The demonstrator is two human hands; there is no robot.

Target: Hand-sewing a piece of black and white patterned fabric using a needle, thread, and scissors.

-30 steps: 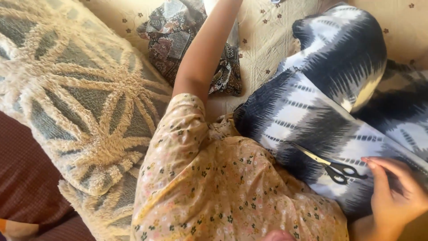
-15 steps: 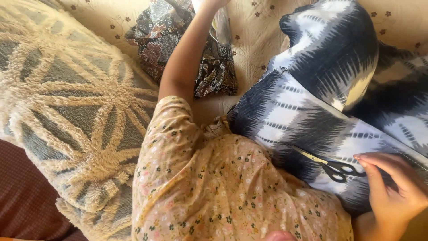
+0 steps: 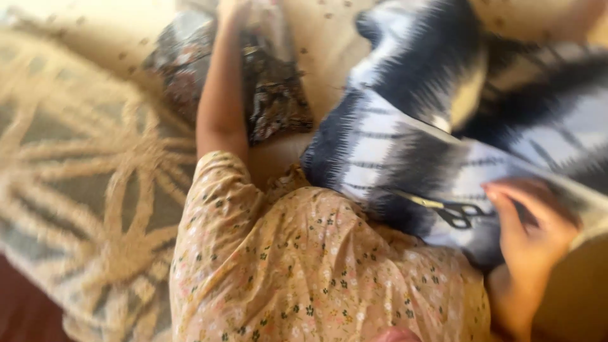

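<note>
Close by the right hand [image 3: 529,231], a pair of black-handled scissors [image 3: 453,210] lies on a navy-and-white patterned fabric [image 3: 405,152]; the fingers are loosely spread over the cloth just beside the handles, gripping nothing. Further off, the left hand [image 3: 233,9] reaches up to a dark printed fabric bundle [image 3: 275,95], probably touching it, though blur hides its grip. A large cream patterned cushion [image 3: 82,190] lies left.

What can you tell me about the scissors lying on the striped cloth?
The scissors are small, with pale yellowish blades and black loop handles. They lie flat and closed on the dark blue and white striped cloth, blades pointing left, handles toward the right hand, whose fingertips are close beside the handles; blur hides whether they touch.
</note>
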